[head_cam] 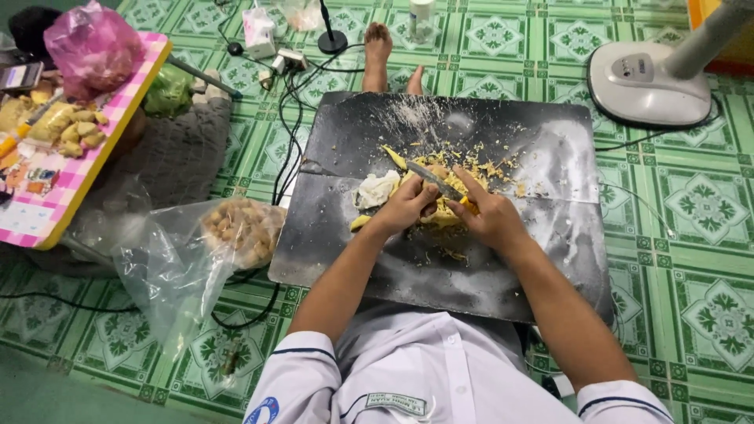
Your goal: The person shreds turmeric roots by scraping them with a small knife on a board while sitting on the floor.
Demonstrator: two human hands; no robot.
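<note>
My left hand (pixel 406 207) grips a brown root piece (pixel 434 174) on a dark board (pixel 503 267) lying on the floor. My right hand (pixel 491 213) holds a knife (pixel 437 183) with a yellow handle; its blade lies across the root piece. Yellow peelings and scraps (pixel 479 166) are scattered around both hands. A pale peeled chunk (pixel 377 189) sits just left of my left hand.
A clear plastic bag of brown roots (pixel 239 229) lies left of the board. A pink checked low table (pixel 59 177) holds more pieces and a pink bag (pixel 93 49). Cables (pixel 289 133), a fan base (pixel 648 85) and a foot (pixel 377 49) are beyond the board.
</note>
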